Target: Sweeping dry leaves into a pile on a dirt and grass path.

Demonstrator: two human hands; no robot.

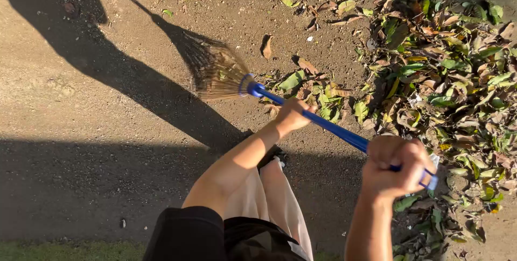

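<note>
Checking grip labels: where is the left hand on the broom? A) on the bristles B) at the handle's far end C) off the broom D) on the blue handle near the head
D: the left hand wraps the blue handle near the bristles, while the right hand grips the end.

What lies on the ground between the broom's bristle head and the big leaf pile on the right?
In the head view, a small leaf cluster on bare dirt lies between bristle head and big pile.
</note>
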